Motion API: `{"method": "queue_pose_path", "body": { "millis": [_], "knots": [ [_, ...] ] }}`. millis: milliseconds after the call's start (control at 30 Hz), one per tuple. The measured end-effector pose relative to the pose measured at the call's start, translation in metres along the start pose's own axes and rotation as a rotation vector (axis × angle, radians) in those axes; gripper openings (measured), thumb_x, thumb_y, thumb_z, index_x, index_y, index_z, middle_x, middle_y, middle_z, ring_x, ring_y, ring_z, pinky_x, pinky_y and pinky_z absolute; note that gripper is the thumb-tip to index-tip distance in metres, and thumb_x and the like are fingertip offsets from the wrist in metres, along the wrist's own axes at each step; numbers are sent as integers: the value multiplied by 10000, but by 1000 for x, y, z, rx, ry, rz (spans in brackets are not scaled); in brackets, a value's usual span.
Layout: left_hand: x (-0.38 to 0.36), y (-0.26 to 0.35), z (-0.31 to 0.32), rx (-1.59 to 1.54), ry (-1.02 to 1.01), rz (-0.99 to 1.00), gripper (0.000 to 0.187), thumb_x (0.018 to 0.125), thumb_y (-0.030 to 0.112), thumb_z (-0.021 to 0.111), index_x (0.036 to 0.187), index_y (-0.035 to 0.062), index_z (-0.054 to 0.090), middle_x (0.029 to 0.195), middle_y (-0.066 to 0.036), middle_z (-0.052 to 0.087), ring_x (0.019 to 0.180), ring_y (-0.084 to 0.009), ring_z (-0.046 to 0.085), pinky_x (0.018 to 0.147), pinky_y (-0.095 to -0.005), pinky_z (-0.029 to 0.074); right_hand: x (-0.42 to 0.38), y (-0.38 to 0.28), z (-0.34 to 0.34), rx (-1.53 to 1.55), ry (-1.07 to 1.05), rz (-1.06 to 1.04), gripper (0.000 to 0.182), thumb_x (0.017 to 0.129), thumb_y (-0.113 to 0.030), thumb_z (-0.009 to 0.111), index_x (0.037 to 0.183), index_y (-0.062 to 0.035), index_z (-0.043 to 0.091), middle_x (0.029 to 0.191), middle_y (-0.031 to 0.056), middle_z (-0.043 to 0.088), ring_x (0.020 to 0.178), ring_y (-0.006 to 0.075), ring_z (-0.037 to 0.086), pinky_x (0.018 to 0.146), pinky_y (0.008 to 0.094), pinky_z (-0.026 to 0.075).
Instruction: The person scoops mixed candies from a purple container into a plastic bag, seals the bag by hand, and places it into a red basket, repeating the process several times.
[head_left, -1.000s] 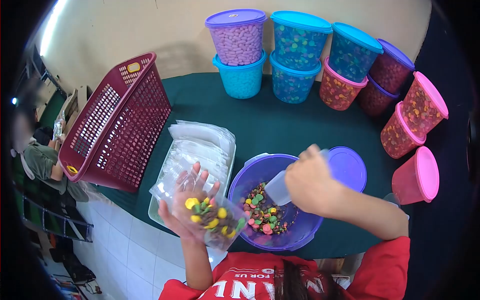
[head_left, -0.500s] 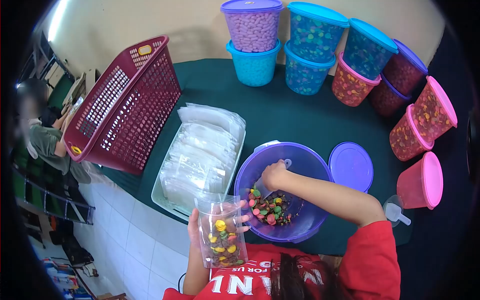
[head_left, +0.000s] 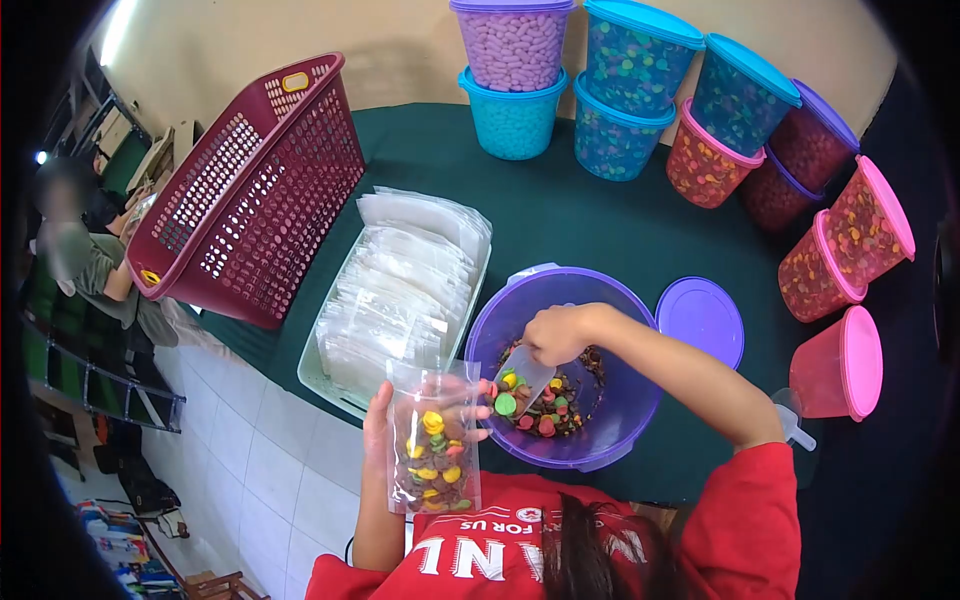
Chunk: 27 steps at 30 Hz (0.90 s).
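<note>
My left hand (head_left: 378,425) is wrapped behind a clear plastic pouch (head_left: 435,470), holding it upright. Colourful candy discs, brown, yellow and green, fill the pouch's lower part. Over the purple tub (head_left: 636,400), my right hand (head_left: 558,334) grips a clear scoop (head_left: 527,378). Brown, green, yellow and pink discs lie in the scoop, whose mouth points down and left, close to the pouch. More of the candy discs (head_left: 560,412) cover the tub's bottom. My right fingers hide the scoop's handle.
A tray (head_left: 308,372) of stacked clear pouches (head_left: 390,300) stands left of the tub, beside a maroon basket (head_left: 270,210). A purple lid (head_left: 700,322), a second scoop (head_left: 792,422) and a pink tub (head_left: 830,365) are at right. Stacked candy tubs (head_left: 625,135) line the back. A person (head_left: 95,260) is far left.
My right hand has lifted the scoop with candy from the tub's contents and brought it towards the pouch. The pouch in my left hand appears slightly higher and further left.
</note>
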<state>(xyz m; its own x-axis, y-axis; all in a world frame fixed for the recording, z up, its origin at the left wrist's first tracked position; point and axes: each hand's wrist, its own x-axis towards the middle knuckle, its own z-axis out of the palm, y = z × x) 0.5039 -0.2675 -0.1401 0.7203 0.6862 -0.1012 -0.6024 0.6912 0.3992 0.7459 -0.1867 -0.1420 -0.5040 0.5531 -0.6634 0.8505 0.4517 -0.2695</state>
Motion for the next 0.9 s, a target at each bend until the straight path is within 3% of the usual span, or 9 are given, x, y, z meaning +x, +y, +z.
{"method": "queue_pose_path", "body": {
  "millis": [67, 200, 233, 400, 500, 567, 667, 733, 900],
  "knots": [
    [1, 5, 8, -79, -34, 13, 753, 762, 591, 360, 1189, -28, 333, 1268, -296, 222, 1046, -452, 400, 856, -576, 331, -24, 4, -10, 213, 62, -173, 309, 712, -214, 465, 835, 41, 589, 764, 181, 600, 753, 297, 583, 669, 374, 444],
    [17, 14, 46, -395, -218, 75, 791, 752, 582, 403, 1253, -8, 235, 1266, -281, 238, 1039, -452, 404, 839, -579, 346, -75, 3, -22, 254, 167, -158, 303, 776, -234, 436, 775, 45, 555, 683, 196, 556, 668, 324, 547, 635, 406, 419],
    [22, 11, 59, -381, -218, 149, 826, 748, 572, 421, 1282, -3, 163, 1268, -266, 245, 1043, -428, 414, 853, -558, 349, -85, 5, -19, 263, 239, -162, 300, 777, -225, 428, 772, 48, 552, 693, 202, 556, 673, 326, 548, 636, 399, 421],
    [52, 0, 96, -113, -182, 337, 863, 715, 596, 399, 1281, -20, 186, 1287, -228, 261, 1075, -337, 423, 868, -412, 394, -161, 6, -33, 299, 453, -34, 277, 727, -185, 412, 745, 50, 559, 660, 224, 550, 647, 353, 548, 634, 410, 429],
    [73, -6, 82, -210, -385, -26, 903, 723, 640, 359, 1263, -66, 196, 1272, -246, 282, 1071, -376, 420, 893, -480, 348, -198, 16, -50, 320, 647, 75, 225, 732, -159, 445, 727, 36, 557, 605, 169, 538, 561, 250, 536, 553, 346, 422],
    [74, -14, 82, -257, -279, -225, 889, 736, 619, 355, 1262, -77, 188, 1279, -276, 250, 1084, -397, 403, 894, -513, 334, -215, 20, -61, 388, 723, 110, 178, 728, -126, 470, 709, 29, 555, 569, 105, 520, 523, 135, 490, 506, 292, 406],
    [79, -26, 84, -413, -356, -441, 878, 752, 591, 353, 1257, -101, 164, 1272, -314, 223, 1122, -401, 366, 913, -529, 303, -212, 26, -73, 291, 844, 11, 191, 691, -135, 487, 685, 37, 569, 567, 154, 534, 511, 205, 528, 506, 310, 416],
    [82, -31, 85, -334, -410, -537, 800, 775, 525, 388, 1262, -79, 193, 1302, -270, 221, 1154, -354, 351, 944, -455, 304, -205, 23, -82, 138, 797, 72, 258, 661, -189, 482, 609, 54, 552, 551, 191, 530, 527, 299, 534, 519, 368, 425],
    [88, -35, 86, -317, -355, -559, 773, 792, 510, 373, 1274, -64, 179, 1305, -265, 221, 1157, -333, 355, 946, -467, 292, -182, 2, -92, -182, 726, 23, 228, 646, -231, 505, 586, -27, 586, 518, 121, 510, 541, 234, 492, 649, 326, 343]
  ]
}}
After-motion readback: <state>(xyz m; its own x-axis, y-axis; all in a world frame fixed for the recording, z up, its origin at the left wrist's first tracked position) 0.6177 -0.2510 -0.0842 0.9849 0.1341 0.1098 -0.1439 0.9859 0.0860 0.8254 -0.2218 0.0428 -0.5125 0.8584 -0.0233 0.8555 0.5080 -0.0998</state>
